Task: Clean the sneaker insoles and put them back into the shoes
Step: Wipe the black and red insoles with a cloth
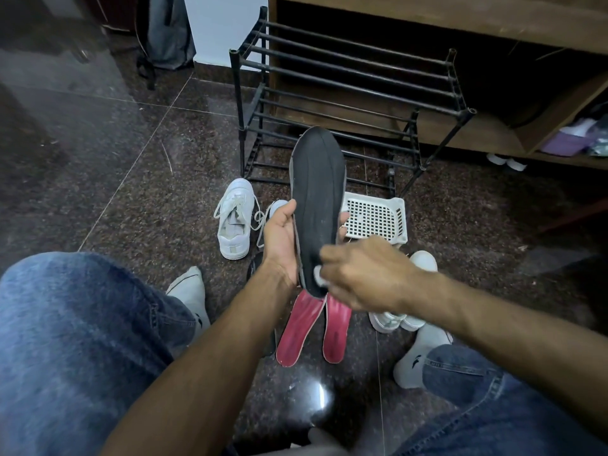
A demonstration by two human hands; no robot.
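The left hand point(279, 240) holds the black insole point(317, 205) upright over the floor point(131, 159), thumb on 1 long edge and fingertips curled round the other, gripping it near the heel half. The right hand point(358, 274) pinches what looks like a small white wipe point(320, 274) against the heel end; blur hides the fingers' exact lie. 2 red insoles point(312, 327) lie side by side on the floor just below, between the person's socked feet. 1 white sneaker point(233, 222) stands left of the hands, before the black shoe rack point(345, 93); a white basket point(375, 218) sits behind them.

The insole is likely light, thin and floppy, so it should bend under rubbing. Holding both long edges mid-length, as now, would brace it best.
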